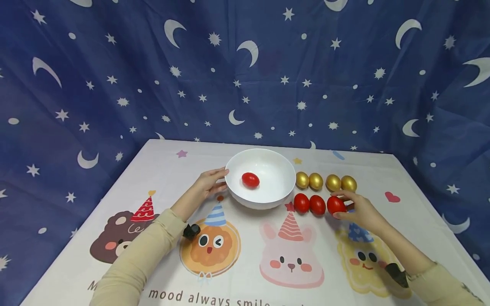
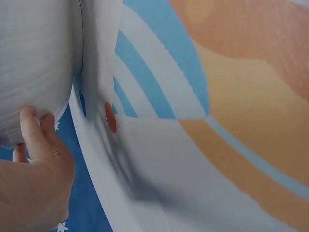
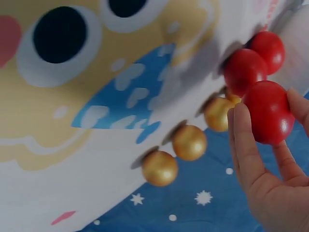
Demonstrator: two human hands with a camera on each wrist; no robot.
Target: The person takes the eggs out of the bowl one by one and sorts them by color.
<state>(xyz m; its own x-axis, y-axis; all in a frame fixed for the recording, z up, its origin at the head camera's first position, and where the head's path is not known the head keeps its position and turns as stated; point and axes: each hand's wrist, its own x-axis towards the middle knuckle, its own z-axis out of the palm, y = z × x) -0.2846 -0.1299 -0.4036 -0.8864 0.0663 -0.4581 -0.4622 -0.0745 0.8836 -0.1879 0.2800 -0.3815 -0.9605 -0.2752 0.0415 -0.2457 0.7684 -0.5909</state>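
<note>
A white bowl (image 1: 264, 193) stands on the table with one red egg (image 1: 250, 180) inside. My left hand (image 1: 209, 182) is at the bowl's left side, holding it near the rim; in the left wrist view, the fingertips of that hand (image 2: 46, 169) touch the outer wall. To the bowl's right, my right hand (image 1: 357, 209) pinches a red egg (image 1: 335, 205) between thumb and fingers, also plain in the right wrist view. Whether this egg touches the table cannot be told. Two more red eggs (image 1: 317, 205) lie between it and the bowl.
Several gold eggs (image 1: 333, 182) lie in a row behind the red ones, the leftmost close to the bowl. The white tablecloth (image 1: 164, 170) has printed cartoon animals and lettering. A blue curtain (image 1: 268, 93) with moons and stars hangs behind the table's back edge.
</note>
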